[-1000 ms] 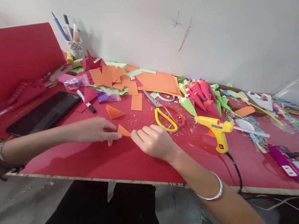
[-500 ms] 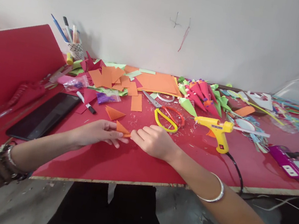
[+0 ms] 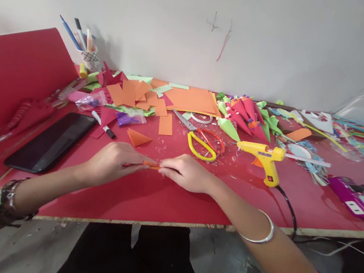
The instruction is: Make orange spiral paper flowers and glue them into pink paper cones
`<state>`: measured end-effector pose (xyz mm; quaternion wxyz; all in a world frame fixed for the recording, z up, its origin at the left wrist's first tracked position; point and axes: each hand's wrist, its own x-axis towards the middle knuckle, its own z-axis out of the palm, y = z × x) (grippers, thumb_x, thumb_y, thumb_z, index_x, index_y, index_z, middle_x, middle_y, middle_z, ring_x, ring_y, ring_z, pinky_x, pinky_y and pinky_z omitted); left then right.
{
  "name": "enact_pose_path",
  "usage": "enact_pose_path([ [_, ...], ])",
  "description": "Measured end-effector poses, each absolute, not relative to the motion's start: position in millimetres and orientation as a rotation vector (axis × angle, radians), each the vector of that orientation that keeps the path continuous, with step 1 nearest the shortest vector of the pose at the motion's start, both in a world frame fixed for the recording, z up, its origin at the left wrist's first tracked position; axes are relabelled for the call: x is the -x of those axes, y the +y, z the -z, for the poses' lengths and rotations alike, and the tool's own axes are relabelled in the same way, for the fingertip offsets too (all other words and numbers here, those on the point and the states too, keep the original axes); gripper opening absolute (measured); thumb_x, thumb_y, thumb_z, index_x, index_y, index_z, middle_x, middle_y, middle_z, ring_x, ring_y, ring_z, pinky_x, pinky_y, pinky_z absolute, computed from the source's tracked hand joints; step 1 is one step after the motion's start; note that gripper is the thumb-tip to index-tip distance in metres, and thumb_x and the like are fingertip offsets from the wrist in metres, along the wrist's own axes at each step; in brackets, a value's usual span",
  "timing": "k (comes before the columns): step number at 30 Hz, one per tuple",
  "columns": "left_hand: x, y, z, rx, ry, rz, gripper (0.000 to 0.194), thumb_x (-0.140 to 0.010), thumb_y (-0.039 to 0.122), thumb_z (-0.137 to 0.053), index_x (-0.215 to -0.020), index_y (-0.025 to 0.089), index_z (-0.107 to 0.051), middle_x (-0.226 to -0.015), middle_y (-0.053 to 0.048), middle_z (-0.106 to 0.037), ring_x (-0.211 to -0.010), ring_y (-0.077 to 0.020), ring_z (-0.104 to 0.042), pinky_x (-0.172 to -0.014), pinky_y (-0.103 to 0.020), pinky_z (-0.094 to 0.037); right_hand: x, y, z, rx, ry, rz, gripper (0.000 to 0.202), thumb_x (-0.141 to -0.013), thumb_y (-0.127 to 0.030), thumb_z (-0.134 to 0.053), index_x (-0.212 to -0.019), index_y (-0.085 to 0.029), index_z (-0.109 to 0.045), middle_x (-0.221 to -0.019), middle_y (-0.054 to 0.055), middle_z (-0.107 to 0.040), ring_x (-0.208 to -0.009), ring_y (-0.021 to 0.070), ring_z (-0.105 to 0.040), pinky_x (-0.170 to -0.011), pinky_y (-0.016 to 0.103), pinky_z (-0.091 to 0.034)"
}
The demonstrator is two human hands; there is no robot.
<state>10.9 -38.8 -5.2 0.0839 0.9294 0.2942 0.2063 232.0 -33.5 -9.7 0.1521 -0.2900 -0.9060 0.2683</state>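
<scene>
Between my two hands a small folded piece of orange paper is pinched, seen nearly edge-on above the red table. My left hand has its fingers and thumb closed on the paper's left end. The right-hand end is gripped by the fingertips and thumb of my right hand. Most of the paper is hidden by the fingers. Just beyond my left hand lies a folded orange paper triangle. Past my right hand are scissors with yellow and red handles.
A yellow hot glue gun with its black cord lies to the right, near a purple power strip. At the left rests a black phone. Orange paper squares, a marker and red-green paper cones lie toward the wall.
My left hand has turned over and closed its fingers on the orange paper. The paper has gone from a raised triangle to a flat, edge-on strip. My right thumb now shows below the fingers.
</scene>
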Motion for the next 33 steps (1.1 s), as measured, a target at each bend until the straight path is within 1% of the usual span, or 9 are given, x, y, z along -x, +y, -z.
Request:
enact_pose_path([
  [3, -10.1, -36.0, -2.6, -2.936, 0.697, -0.601, 0.025, -0.088, 0.027, -0.041, -0.098, 0.020, -0.063, -0.076, -0.002, -0.069, -0.061, -0.0110, -0.059, -0.057, -0.021, -0.042, -233.4, -34.3, 7.4, 0.770, -2.485, -1.084, 0.022, -0.086, -0.021, -0.042, -0.070, -0.014, -0.055, -0.057, -0.003, -0.051, -0.052, 0.0059, -0.045, -0.055, 0.018, -0.033],
  [7, -9.7, -36.1, -11.3, -3.145, 0.483, -0.541, 0.028, -0.090, 0.020, -0.035, -0.105, 0.021, -0.058, -0.090, -0.003, -0.069, -0.072, -0.0120, -0.062, -0.063, -0.024, -0.042, -236.1, -33.0, 8.1, 0.801, -2.323, -1.487, 0.024, -0.086, -0.028, -0.039, -0.070, -0.014, -0.052, -0.047, -0.007, -0.041, -0.043, 0.0047, -0.038, -0.049, 0.017, -0.033],
  [10, -9.8, -38.3, -10.9, -3.165, 0.567, -0.553, 0.032, -0.091, 0.017, -0.030, -0.105, 0.022, -0.059, -0.091, -0.002, -0.069, -0.072, -0.0127, -0.063, -0.064, -0.025, -0.041, -236.9, -31.3, 9.0, 0.808, -2.309, -1.580, 0.029, -0.088, -0.034, -0.036, -0.074, -0.014, -0.052, -0.046, -0.007, -0.039, -0.042, 0.0049, -0.035, -0.047, 0.017, -0.032],
  [12, -10.8, -39.6, -7.9, -3.058, 0.714, -0.548, 0.031, -0.091, 0.023, -0.032, -0.103, 0.022, -0.060, -0.084, -0.002, -0.070, -0.066, -0.0127, -0.062, -0.061, -0.024, -0.041, -235.4, -31.0, 10.6, 0.847, -2.402, -1.383, 0.031, -0.089, -0.033, -0.033, -0.076, -0.014, -0.055, -0.050, -0.005, -0.045, -0.045, 0.0056, -0.041, -0.050, 0.018, -0.034],
  [15, -14.9, -40.6, -4.4, -2.697, 0.983, -0.447, 0.027, -0.088, 0.030, -0.040, -0.098, 0.021, -0.064, -0.069, 0.001, -0.068, -0.054, -0.0099, -0.058, -0.051, -0.019, -0.040, -231.1, -32.1, 15.7, 0.955, -2.589, -0.706, 0.028, -0.090, -0.029, -0.035, -0.083, -0.015, -0.059, -0.067, 0.001, -0.060, -0.061, 0.0096, -0.053, -0.058, 0.021, -0.034],
  [17, -19.1, -40.7, -4.5, -2.398, 1.148, -0.374, 0.026, -0.086, 0.033, -0.043, -0.094, 0.022, -0.065, -0.061, 0.003, -0.066, -0.052, -0.0093, -0.057, -0.049, -0.017, -0.040, -228.7, -33.4, 19.2, 0.960, -2.679, -0.265, 0.028, -0.090, -0.030, -0.036, -0.088, -0.016, -0.059, -0.075, 0.004, -0.064, -0.067, 0.0127, -0.056, -0.058, 0.023, -0.032],
  [21, -25.5, -39.7, -7.7, -1.988, 1.240, -0.281, 0.028, -0.084, 0.039, -0.044, -0.091, 0.021, -0.065, -0.065, 0.002, -0.068, -0.055, -0.0107, -0.061, -0.056, -0.018, -0.045, -227.2, -36.2, 20.4, 0.851, -2.770, 0.188, 0.037, -0.093, -0.031, -0.028, -0.082, -0.014, -0.058, -0.064, 0.004, -0.063, -0.059, 0.0130, -0.057, -0.052, 0.026, -0.027],
  [27, -21.7, -39.3, -5.7, -2.282, 1.152, -0.289, 0.026, -0.084, 0.038, -0.045, -0.098, 0.023, -0.062, -0.069, 0.002, -0.068, -0.058, -0.0105, -0.061, -0.054, -0.018, -0.044, -224.5, -39.0, 16.5, 0.892, -2.832, 0.283, 0.037, -0.093, -0.030, -0.026, -0.079, -0.013, -0.056, -0.059, 0.003, -0.061, -0.055, 0.0131, -0.057, -0.049, 0.026, -0.023],
  [33, -17.6, -38.5, -3.0, -3.207, 0.741, -0.378, 0.027, -0.090, 0.023, -0.035, -0.096, 0.016, -0.060, -0.067, -0.003, -0.065, -0.054, -0.0129, -0.056, -0.053, -0.024, -0.042, -223.0, -38.2, 16.6, 1.064, -2.879, -0.009, 0.033, -0.091, -0.035, -0.032, -0.085, -0.015, -0.057, -0.062, 0.003, -0.063, -0.053, 0.0131, -0.054, -0.046, 0.024, -0.020],
])
